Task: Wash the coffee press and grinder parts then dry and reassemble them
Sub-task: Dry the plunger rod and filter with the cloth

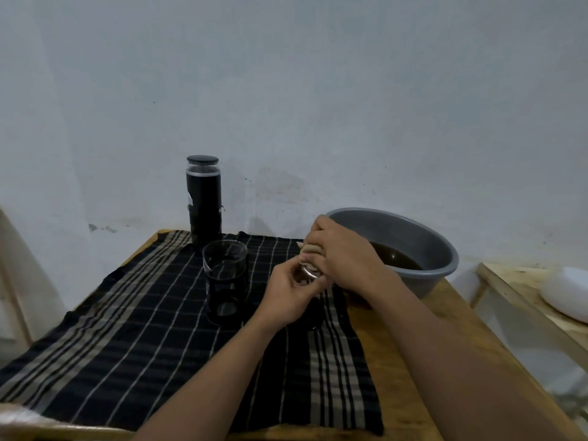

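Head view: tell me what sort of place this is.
Likely a makeshift home wash-up spot: a wooden table against a bare wall, a grey basin of brown water, and a striped cloth carrying the glass press beaker and black grinder.

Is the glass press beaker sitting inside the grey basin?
No, the glass beaker stands upright on the striped cloth, left of the basin.

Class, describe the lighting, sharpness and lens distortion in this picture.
Head view: dim, flat light; black cylindrical grinder and glass press beaker blend into the dark striped cloth; wide-angle lens bows wooden table edges; small round metal part in the left hand blurred.
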{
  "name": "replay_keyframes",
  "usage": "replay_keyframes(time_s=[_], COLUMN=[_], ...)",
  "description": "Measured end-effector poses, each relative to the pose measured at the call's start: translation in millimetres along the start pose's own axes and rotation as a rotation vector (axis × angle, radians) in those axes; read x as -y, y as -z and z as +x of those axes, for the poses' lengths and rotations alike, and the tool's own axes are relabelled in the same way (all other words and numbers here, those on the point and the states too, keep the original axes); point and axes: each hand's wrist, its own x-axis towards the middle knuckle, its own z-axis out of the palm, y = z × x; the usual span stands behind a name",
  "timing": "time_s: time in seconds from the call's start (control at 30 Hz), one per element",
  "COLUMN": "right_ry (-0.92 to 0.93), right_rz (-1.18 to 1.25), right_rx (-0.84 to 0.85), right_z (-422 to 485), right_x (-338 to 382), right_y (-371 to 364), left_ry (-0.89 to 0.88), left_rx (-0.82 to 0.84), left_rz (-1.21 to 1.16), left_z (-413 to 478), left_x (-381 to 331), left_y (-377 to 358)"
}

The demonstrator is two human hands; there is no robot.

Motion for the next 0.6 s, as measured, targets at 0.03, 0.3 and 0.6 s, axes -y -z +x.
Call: replay_keyframes(time_s=[0.03, 0.3, 0.6], right_ry=[-0.005, -0.100, -0.230], right_rz=[-0.007, -0.006, 0.239], right_rx=[0.006, -0.012, -0.119], right_z=[-1, 4, -11], right_x=[2, 2, -20], right_y=[0, 0, -10], left_ry=[-0.005, 0.013, 0.045], left_rx=[-0.008, 0.035, 0.028], left_rz=[0.002, -0.027, 0.051], left_z=[0, -3, -7], left_x=[1, -4, -5], left_y=[1, 2, -2])
